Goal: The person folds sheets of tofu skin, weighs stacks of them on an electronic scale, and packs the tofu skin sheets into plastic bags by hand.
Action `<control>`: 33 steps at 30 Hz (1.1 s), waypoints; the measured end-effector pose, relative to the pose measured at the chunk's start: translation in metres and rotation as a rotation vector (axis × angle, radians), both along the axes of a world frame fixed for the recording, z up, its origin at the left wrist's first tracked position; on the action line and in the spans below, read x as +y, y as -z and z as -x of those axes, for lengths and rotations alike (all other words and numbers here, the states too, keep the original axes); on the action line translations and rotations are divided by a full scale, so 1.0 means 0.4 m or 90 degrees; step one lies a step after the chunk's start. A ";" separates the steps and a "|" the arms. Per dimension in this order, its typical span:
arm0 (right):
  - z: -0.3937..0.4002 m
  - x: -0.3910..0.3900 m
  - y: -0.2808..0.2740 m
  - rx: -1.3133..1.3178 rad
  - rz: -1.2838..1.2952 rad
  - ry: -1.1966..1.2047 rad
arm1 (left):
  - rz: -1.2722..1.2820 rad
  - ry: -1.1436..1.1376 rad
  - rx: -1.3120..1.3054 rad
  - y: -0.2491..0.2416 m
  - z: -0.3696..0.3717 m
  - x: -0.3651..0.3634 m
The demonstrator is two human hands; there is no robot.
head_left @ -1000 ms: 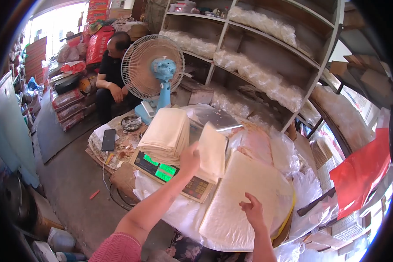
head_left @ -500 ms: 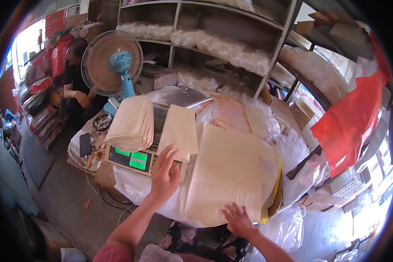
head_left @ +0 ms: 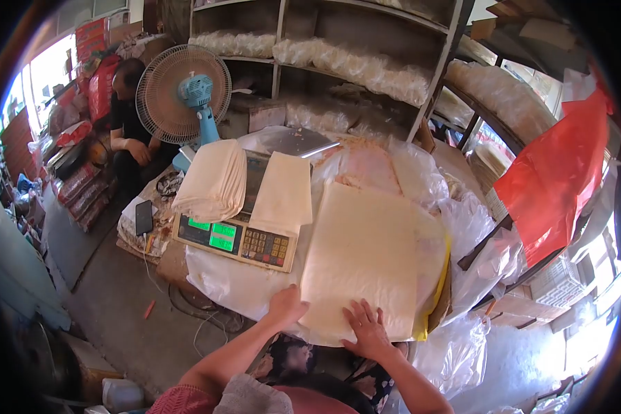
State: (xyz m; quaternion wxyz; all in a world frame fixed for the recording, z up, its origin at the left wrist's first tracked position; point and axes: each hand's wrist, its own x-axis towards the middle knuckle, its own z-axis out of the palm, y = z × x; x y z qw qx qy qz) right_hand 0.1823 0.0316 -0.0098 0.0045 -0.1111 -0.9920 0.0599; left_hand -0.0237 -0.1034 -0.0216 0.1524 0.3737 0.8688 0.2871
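Observation:
A pile of large, thin, cream-coloured sheets (head_left: pixel 362 248) lies flat in front of me on the plastic-covered table. My left hand (head_left: pixel 288 306) is at the pile's lower left edge, its fingers curled and closed on the sheet edge, the fingertips partly hidden. Spread fingers of my right hand (head_left: pixel 367 330) rest flat on the near part of the top sheet. Beyond my left hand, a digital scale (head_left: pixel 259 250) with green lit displays carries a thick stack of folded sheets (head_left: pixel 212 179). A single folded sheet (head_left: pixel 283 190) lies beside that stack, overlapping the scale's right side.
A blue fan (head_left: pixel 196 93) stands behind the scale, and a phone (head_left: pixel 143 217) lies on the left with a cable attached. Shelves (head_left: pixel 359 69) hold plastic-wrapped bundles. Red plastic (head_left: pixel 555 183) hangs at right. Another person (head_left: pixel 134 124) sits at the far left.
My left hand has moved down from beside the folded sheet on the scale to the large sheets' left edge, its fingers closing. My right hand stays flat on the sheets.

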 end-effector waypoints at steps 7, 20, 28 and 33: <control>0.004 0.017 0.008 0.211 0.088 0.071 | -0.323 0.034 -0.663 -0.179 -0.021 0.108; -0.004 0.348 -0.557 0.664 -0.254 0.351 | -0.241 0.260 -0.680 0.016 -0.083 0.001; -0.074 0.060 -0.238 0.346 0.042 0.042 | -0.469 0.075 -1.110 0.048 -0.032 -0.040; -0.119 0.043 0.000 0.077 -0.085 -0.139 | -0.424 0.053 -1.049 -0.030 -0.058 -0.018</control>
